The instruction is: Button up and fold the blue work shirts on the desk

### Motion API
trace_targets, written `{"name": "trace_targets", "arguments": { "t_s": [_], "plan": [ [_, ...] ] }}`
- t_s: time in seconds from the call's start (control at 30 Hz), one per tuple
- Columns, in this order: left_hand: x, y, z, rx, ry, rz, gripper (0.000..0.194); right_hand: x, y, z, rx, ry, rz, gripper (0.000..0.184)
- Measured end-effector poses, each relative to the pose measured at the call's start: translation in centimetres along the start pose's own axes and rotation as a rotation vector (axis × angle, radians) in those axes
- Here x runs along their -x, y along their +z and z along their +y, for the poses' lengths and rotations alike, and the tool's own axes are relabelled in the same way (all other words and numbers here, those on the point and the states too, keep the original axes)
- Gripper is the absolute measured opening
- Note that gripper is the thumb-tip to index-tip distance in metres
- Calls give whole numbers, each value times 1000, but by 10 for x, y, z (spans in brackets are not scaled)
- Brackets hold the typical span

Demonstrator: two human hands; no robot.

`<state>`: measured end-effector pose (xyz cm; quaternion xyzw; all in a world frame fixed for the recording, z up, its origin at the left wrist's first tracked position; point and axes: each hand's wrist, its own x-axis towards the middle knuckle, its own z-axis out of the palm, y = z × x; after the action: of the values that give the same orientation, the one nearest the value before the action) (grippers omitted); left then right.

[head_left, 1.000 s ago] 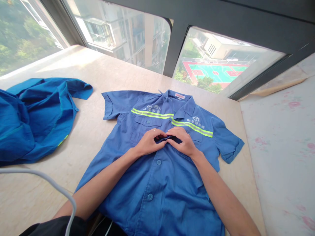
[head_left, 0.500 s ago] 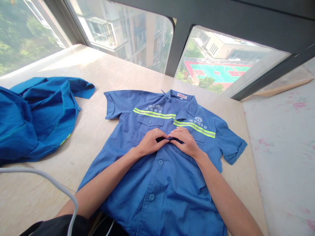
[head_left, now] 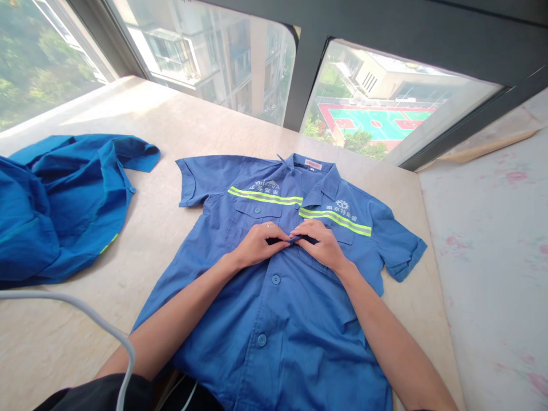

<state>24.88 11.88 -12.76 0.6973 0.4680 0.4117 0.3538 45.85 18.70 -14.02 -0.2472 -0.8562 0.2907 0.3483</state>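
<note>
A blue short-sleeved work shirt (head_left: 222,319) lies face up in front of me, its collar toward the window. Yellow-green reflective strips and white lettering cross its chest. At mid-chest, my left hand (head_left: 262,242) and my right hand (head_left: 319,242) meet at the front placket. Both pinch a slightly raised fold of the placket between thumb and fingers. Any button between the fingertips is hidden. Below the hands, a button (head_left: 275,279) shows on the placket, and a lower button (head_left: 262,340) sits nearer to me.
A second, brighter blue garment (head_left: 64,211) lies crumpled at the left on the pale stone-like surface (head_left: 141,240). A white cable (head_left: 85,311) curves across the lower left. Dark-framed windows (head_left: 295,85) stand behind; a floral wall (head_left: 479,245) borders the right.
The camera view has shifted slightly, so the scene sits a little further left. Both hands keep their pinch on the placket, with only slight finger movement.
</note>
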Motion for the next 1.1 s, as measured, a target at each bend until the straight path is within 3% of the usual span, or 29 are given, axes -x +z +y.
{"name": "trace_targets", "arguments": {
  "t_s": [0.2,0.33,0.43,0.47,0.5,0.57,0.63,0.67,0.9,1.1],
  "plan": [
    [1,1,1,12,-56,31,15,0,1,-2,29,20,27,20],
    [1,2,4,32,-162,102,20,-2,-10,-16,89,89,98,26],
    [-1,2,6,130,-291,158,26,-5,-24,-33,20,337,283,15],
    [-1,2,6,166,-321,165,28,-6,-27,-38,-65,464,285,18],
    [-2,2,6,190,-339,169,28,-7,-30,-42,-175,593,227,23],
    [-2,3,5,196,-344,170,29,-8,-32,-48,-405,800,-30,32],
    [-2,4,5,160,-331,171,27,-9,-30,-50,-543,906,-262,37],
    [-2,4,6,137,-325,175,26,-9,-29,-50,-578,935,-314,37],
    [-2,4,11,61,-306,138,23,-10,-22,-49,-712,1057,-276,32],
    [-2,2,9,221,-349,130,27,-7,-12,-50,-839,1117,-302,27]
  ]
}}
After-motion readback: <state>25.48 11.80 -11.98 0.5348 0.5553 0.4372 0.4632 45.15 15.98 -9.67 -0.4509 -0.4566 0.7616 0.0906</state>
